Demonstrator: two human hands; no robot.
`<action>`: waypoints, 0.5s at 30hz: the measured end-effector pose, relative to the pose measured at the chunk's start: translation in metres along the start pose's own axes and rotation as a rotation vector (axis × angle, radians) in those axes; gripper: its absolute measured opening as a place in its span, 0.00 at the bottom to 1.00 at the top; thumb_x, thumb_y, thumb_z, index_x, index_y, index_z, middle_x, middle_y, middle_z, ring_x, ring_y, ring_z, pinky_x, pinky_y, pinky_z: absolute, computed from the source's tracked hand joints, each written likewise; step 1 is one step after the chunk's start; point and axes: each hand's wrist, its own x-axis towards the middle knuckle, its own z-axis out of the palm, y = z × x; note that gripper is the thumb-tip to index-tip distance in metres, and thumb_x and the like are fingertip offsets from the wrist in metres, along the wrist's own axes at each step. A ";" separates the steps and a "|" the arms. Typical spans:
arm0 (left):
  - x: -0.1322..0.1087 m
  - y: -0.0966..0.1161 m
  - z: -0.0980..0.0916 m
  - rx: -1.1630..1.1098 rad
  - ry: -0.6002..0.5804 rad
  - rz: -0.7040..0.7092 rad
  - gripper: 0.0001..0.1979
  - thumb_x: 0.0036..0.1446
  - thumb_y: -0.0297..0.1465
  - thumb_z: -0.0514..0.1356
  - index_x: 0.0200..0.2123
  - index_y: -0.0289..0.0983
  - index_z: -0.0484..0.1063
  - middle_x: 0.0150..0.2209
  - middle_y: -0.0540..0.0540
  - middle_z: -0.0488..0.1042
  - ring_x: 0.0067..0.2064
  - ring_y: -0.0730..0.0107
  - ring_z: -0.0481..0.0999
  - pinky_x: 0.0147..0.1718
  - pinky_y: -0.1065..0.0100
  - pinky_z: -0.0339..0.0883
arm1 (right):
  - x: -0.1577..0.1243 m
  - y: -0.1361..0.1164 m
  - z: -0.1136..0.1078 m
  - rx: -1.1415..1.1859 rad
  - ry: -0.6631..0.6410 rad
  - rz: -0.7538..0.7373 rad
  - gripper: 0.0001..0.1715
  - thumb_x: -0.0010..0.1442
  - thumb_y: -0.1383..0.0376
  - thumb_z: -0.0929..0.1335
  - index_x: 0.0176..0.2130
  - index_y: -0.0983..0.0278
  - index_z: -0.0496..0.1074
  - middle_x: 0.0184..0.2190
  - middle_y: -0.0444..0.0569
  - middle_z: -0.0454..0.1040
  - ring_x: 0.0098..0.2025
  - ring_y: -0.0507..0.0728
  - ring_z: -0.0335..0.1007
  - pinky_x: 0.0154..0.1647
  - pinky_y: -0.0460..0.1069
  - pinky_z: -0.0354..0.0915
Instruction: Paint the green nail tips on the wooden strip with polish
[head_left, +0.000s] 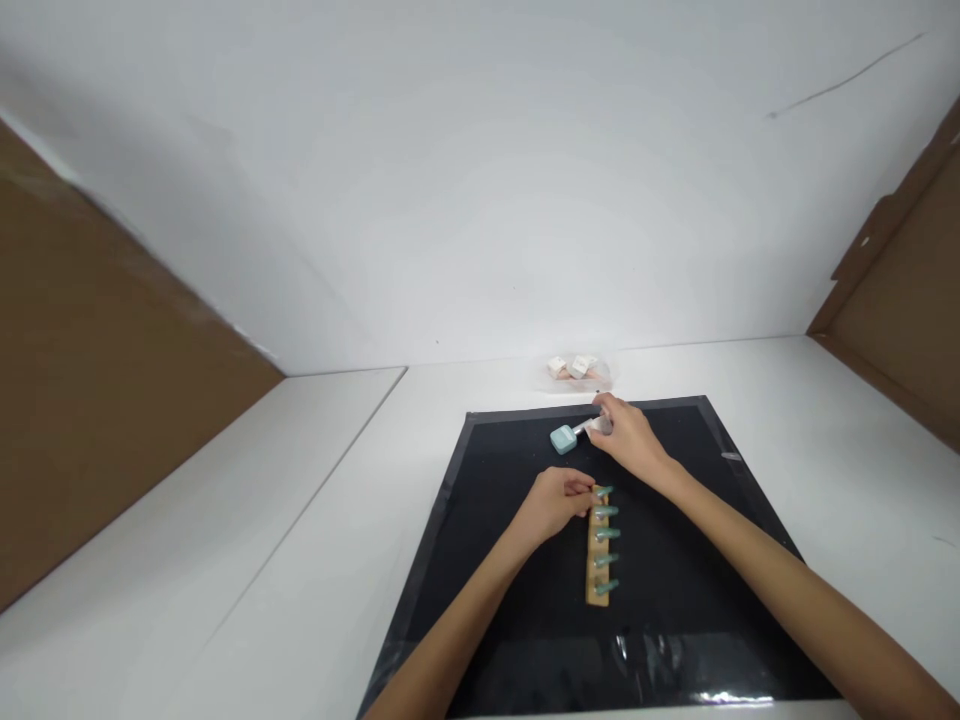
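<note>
A narrow wooden strip (598,560) lies on the black mat (510,600), with several teal false nails (606,535) fixed along it. My left hand (556,503) rests beside the strip's far end, fingers curled and pinching at the topmost nail. My right hand (626,435) is farther back on the mat, closed around the white cap of a small teal nail polish bottle (562,439), which lies tipped to the left of the hand.
A clear packet with small white and pink items (576,370) lies behind the mat near the white back wall. Brown cardboard panels (112,400) stand at left and right. The mat's near edge has a shiny plastic film (675,670).
</note>
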 end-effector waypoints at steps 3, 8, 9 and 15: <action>0.000 0.000 -0.004 0.056 0.026 0.020 0.07 0.33 0.23 0.65 0.23 0.33 0.74 0.18 0.51 0.71 0.20 0.73 0.69 0.24 0.70 0.64 | -0.003 -0.001 -0.017 0.058 0.002 0.025 0.20 0.50 0.68 0.67 0.45 0.66 0.66 0.30 0.47 0.69 0.30 0.56 0.65 0.32 0.49 0.61; -0.005 0.012 -0.012 0.141 0.169 0.146 0.06 0.40 0.27 0.64 0.27 0.37 0.75 0.27 0.49 0.74 0.27 0.72 0.71 0.31 0.69 0.65 | -0.018 -0.011 -0.046 0.175 -0.119 0.006 0.19 0.48 0.68 0.68 0.43 0.63 0.66 0.30 0.43 0.70 0.26 0.51 0.65 0.27 0.46 0.61; -0.007 0.016 -0.012 0.144 0.211 0.190 0.07 0.42 0.29 0.64 0.30 0.37 0.75 0.30 0.48 0.75 0.30 0.71 0.71 0.34 0.68 0.65 | -0.022 -0.014 -0.051 0.193 -0.143 -0.005 0.18 0.47 0.68 0.68 0.42 0.62 0.66 0.30 0.44 0.70 0.25 0.51 0.64 0.26 0.45 0.61; -0.021 0.033 -0.001 -0.287 -0.101 0.216 0.23 0.44 0.43 0.65 0.41 0.35 0.74 0.36 0.44 0.77 0.37 0.66 0.74 0.40 0.64 0.66 | -0.044 -0.036 -0.073 0.377 -0.344 -0.022 0.20 0.50 0.69 0.67 0.44 0.62 0.66 0.31 0.44 0.72 0.29 0.52 0.66 0.28 0.46 0.61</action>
